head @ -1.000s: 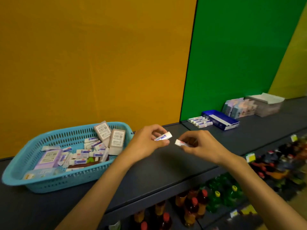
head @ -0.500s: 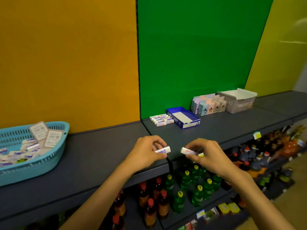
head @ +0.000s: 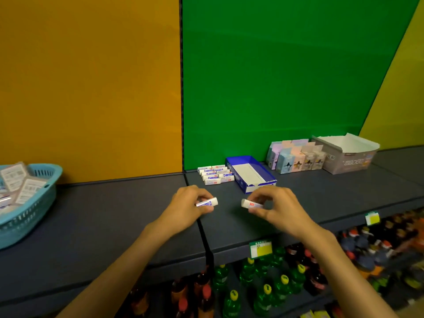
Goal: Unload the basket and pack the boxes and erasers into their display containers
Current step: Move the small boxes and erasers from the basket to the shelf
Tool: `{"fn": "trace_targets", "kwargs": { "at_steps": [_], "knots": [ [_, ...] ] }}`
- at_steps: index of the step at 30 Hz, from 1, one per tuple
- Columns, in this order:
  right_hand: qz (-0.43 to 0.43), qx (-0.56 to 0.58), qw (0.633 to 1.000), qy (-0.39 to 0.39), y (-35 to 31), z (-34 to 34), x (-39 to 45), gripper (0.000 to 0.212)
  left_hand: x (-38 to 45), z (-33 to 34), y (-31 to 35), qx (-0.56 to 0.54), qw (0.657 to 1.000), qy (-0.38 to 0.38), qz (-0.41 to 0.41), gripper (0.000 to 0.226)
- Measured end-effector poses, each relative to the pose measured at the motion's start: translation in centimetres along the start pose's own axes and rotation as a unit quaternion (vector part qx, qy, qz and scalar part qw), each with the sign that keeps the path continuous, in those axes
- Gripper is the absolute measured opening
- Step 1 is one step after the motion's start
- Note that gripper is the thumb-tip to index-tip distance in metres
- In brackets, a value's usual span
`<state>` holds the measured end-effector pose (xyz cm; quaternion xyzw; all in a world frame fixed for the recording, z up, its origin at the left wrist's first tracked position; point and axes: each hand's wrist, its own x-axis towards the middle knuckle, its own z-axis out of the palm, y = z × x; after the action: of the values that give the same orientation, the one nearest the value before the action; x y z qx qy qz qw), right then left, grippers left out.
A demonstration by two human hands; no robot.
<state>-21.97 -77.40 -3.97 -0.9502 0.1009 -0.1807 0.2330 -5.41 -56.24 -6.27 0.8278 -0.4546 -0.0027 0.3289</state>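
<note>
Left hand (head: 187, 207) pinching eraser (head: 207, 202), right hand (head: 274, 206) pinching another eraser (head: 251, 204); carrying toward blue tray (head: 260, 188) at 12 o'clock for packing.

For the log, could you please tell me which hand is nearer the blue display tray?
Right. The right hand is just in front of the blue display tray, at its near end. The left hand is farther to the tray's left.

Both hands, left hand (head: 187, 206) and right hand (head: 278, 208), held forward, fingers (head: 258, 211) pinched.
</note>
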Motion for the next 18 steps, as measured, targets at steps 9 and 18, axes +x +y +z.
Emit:
{"fn": "trace_targets", "kwargs": {
  "at_steps": [9,18],
  "knots": [
    [-0.086,-0.13,0.987,-0.043,1.7,1.4,11.3,0.02,7.0,1.7,-2.6,0.054,0.997,0.017,-0.048,0.02],
    [-0.159,-0.272,0.946,-0.08,2.9,3.7,17.3,0.025,10.0,3.4,-3.5,0.15,0.985,0.003,-0.085,0.028]
  ]
}}
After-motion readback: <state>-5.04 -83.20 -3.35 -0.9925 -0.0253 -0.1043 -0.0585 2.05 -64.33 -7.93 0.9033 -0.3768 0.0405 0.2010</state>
